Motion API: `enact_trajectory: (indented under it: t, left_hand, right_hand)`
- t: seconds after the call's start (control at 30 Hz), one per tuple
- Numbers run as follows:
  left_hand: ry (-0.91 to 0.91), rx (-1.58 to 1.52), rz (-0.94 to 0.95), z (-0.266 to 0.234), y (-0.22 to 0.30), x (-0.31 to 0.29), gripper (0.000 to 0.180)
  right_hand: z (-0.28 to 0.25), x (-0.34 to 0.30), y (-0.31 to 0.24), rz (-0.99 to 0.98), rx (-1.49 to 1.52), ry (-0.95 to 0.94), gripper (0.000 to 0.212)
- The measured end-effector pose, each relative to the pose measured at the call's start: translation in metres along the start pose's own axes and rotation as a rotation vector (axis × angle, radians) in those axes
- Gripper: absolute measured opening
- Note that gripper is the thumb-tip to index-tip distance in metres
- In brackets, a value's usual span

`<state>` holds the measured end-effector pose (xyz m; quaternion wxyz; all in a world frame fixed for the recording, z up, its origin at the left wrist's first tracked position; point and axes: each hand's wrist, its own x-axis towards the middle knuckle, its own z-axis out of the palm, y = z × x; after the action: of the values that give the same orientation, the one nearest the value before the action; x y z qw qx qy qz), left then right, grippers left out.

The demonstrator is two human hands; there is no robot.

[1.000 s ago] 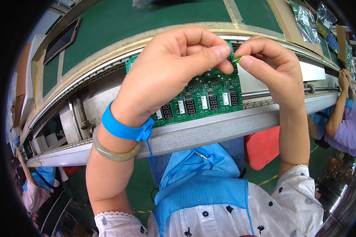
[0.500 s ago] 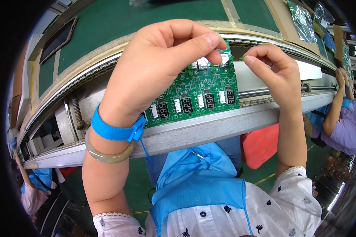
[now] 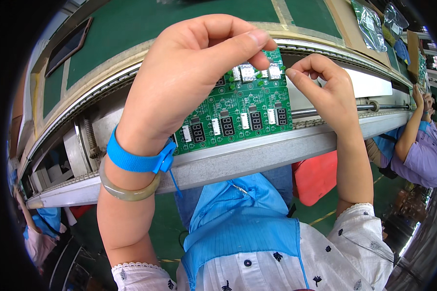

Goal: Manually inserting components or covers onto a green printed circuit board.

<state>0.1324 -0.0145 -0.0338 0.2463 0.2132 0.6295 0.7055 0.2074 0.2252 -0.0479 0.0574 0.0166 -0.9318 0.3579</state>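
Observation:
A green circuit board panel (image 3: pixel 235 131) lies across the conveyor rails, with black digit displays (image 3: pixel 256 121) and white connectors (image 3: pixel 244 122) along its near row. On its far row sit white-topped parts (image 3: pixel 247 72) and small green components (image 3: pixel 232 82). My left hand (image 3: pixel 189 72) hovers over the panel's far left, thumb and fingers closed together; what they hold, if anything, is hidden. At the panel's far right edge, my right hand (image 3: pixel 325 89) pinches a small green component (image 3: pixel 283 71) between thumb and forefinger.
Metal conveyor rails (image 3: pixel 257 148) and a shaft (image 3: pixel 364 107) run beside the panel. Beyond is a green work surface (image 3: pixel 131 34) with a dark phone-like device (image 3: pixel 69 46). Plastic bags (image 3: pixel 369 26) lie at the far right. Another person (image 3: pixel 417 140) is at right, near a red stool (image 3: pixel 315 179).
My right hand has moved left with the small green component, up to the panel's right edge. My left hand has shifted slightly up and left, still closed.

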Motion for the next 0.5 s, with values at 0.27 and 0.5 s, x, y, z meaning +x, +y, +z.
enact_trajectory:
  t: [0.27,0.5]
  left_hand:
    - [-0.016,0.033,0.027,-0.0023,0.0001,0.0008,0.027]
    - [0.002,0.058,0.034,-0.0011,0.0000,0.0007,0.028]
  right_hand:
    - [0.0032,0.0002,-0.0058,-0.082,-0.106,0.038,0.019]
    - [0.0030,0.0011,-0.0060,-0.109,-0.118,0.046,0.017]
